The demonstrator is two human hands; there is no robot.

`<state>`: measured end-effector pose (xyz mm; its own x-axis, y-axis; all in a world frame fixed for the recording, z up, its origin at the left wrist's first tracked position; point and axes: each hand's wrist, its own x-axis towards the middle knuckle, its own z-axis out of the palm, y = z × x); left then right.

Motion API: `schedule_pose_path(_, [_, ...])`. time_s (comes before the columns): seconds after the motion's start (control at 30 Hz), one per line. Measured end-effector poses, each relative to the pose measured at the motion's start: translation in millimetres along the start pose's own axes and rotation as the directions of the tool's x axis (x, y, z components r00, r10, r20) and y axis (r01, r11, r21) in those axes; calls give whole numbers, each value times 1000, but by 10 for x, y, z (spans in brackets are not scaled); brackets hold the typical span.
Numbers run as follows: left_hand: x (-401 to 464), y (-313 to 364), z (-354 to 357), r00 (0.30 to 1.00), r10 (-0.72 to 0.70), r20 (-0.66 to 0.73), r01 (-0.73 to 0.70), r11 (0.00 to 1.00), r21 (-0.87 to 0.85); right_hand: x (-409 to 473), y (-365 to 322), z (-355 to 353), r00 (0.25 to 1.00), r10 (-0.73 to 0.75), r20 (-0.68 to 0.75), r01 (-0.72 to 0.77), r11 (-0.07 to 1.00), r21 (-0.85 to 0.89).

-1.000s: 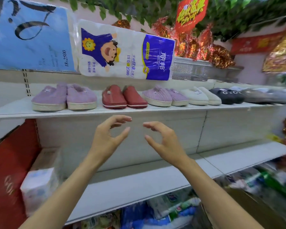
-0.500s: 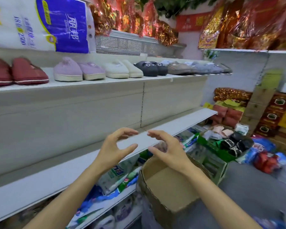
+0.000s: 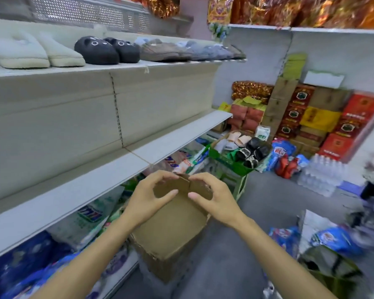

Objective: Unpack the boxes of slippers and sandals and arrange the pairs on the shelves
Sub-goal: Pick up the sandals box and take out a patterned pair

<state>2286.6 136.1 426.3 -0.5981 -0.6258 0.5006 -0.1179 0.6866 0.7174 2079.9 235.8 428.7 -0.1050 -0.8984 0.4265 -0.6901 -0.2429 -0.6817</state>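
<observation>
Lining upper shelf point(image 3: 125, 67), cream slippers point(image 3: 37, 52), black slippers point(image 3: 108, 50), open brown box point(image 3: 171, 229)

Stacked red and brown cartons point(image 3: 324, 117) stand against the far wall – a shrink-wrapped pack of water bottles point(image 3: 321, 175) sits on the floor before them; gold foil decorations point(image 3: 311, 9) hang above, blue packets point(image 3: 337, 240) lie lower right

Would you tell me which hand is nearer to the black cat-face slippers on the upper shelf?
Left. The left hand is below the black slippers, slightly to their right; the right hand is farther right.
</observation>
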Motion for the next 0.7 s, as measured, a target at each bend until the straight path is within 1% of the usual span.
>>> schedule_pose_path(0.17, [476,-317,520,999,-17,49,17,1000,2,137,680,-249,996,88,14,-88,996,-15])
schedule_pose_path(0.37, [1275,-717,1150,994,-54,90,62,994,-87,579,1432,-604,988,152,25,-151,988,-19])
schedule_pose_path(0.47, [1678,-835,1452,991,-71,116,87,986,-143,804,1726,-818,986,164,2,-164,986,1])
schedule_pose_path(0.57, [2032,-913,1752,988,-95,124,115,979,-168,973,2040,-1056,984,178,-28,-178,984,-1])
schedule_pose_path(0.7, [2412,-1023,2207,981,-122,148,150,969,-198,1124,2526,-1402,978,199,-56,-196,979,47])
